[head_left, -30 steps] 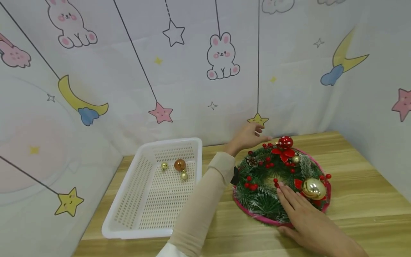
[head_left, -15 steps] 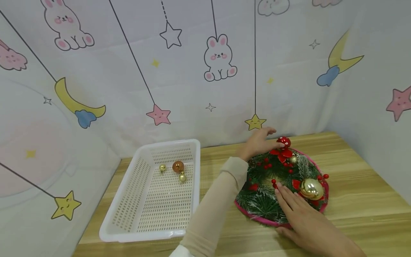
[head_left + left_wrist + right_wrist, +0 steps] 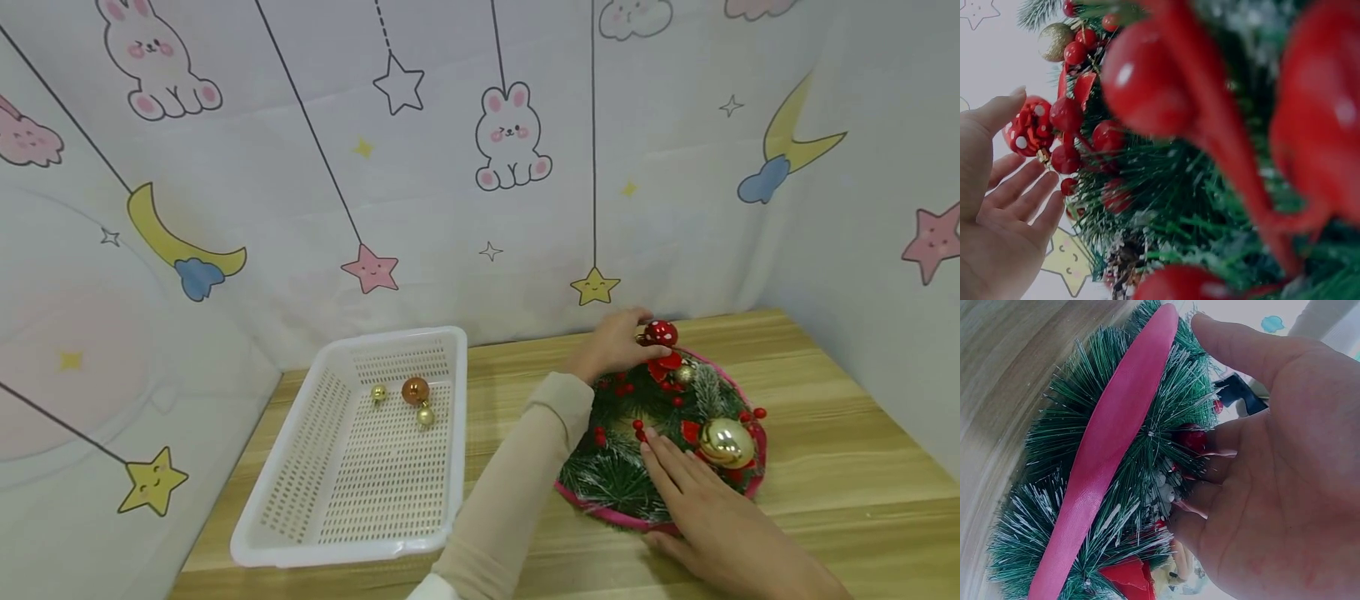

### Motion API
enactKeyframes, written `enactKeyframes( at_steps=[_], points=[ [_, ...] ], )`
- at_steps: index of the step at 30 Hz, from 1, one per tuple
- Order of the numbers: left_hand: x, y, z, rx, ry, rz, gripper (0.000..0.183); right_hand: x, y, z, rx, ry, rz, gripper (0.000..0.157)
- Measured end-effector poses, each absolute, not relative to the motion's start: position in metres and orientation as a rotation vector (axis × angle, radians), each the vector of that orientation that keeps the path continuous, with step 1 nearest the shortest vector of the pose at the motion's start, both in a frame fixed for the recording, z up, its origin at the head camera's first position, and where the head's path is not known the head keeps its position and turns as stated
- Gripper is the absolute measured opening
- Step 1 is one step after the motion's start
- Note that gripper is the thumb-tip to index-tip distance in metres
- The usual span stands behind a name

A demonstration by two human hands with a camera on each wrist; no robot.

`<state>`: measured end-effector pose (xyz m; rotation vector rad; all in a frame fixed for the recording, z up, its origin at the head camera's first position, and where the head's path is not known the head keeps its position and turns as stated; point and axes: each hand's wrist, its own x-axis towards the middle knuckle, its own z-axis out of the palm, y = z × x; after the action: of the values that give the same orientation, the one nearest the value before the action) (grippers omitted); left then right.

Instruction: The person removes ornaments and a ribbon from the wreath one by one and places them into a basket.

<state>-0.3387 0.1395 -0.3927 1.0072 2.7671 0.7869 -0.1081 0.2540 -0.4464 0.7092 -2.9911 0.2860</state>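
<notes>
A green Christmas wreath [image 3: 618, 482] edged in pink ribbon lies on the table, with red berries, pine sprigs and baubles on it. At its far edge my left hand [image 3: 622, 343] reaches around a red bauble with white dots [image 3: 661, 333]. The left wrist view shows that red bauble [image 3: 1032, 125] between the spread thumb and fingers. My right hand [image 3: 712, 508] rests flat on the near side of the wreath, fingers straight, beside a large gold bauble [image 3: 727, 442]. In the right wrist view its fingers lie over the needles near the pink ribbon [image 3: 1107, 450].
Left of the wreath stands a white plastic basket [image 3: 459, 433]. Inside it lie a copper-coloured bauble [image 3: 415, 391] and two small gold baubles, one of them a gold bauble [image 3: 378, 392] on the left. A cloth with printed rabbits and stars hangs behind the wooden table [image 3: 847, 450].
My left hand has moved right and slightly down, from beyond the wreath's left edge to the red dotted bauble. The right hand keeps its place on the wreath.
</notes>
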Motion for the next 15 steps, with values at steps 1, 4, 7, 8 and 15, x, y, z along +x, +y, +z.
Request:
enactKeyframes(
  at_steps=[1, 4, 7, 8, 15],
  points=[
    [-0.3387, 0.1406, -0.3936, 1.022, 2.768, 0.783, 0.064, -0.1080, 0.2540, -0.4466, 0.708, -2.988, 0.284, 0.093],
    [-0.3384, 0.1430, -0.3951, 1.058, 2.773, 0.780, 0.059, -0.1079, 0.2540, -0.4469, 0.702, -2.978, 0.273, 0.093],
    [-0.3373, 0.1439, -0.3946, 1.057, 2.791, 0.778, 0.054, -0.1082, 0.2538, -0.4465, 0.698, -2.965, 0.256, 0.093],
    [-0.3371, 0.1439, -0.3944, 1.056, 2.799, 0.778, 0.053, -0.1083, 0.2539, -0.4463, 0.698, -2.959, 0.247, 0.092],
    [-0.3395, 0.1362, -0.3933, 1.041, 2.770, 0.917, 0.051, -0.1085, 0.2545, -0.4461, 0.704, -2.969, 0.254, 0.093]
  ],
)
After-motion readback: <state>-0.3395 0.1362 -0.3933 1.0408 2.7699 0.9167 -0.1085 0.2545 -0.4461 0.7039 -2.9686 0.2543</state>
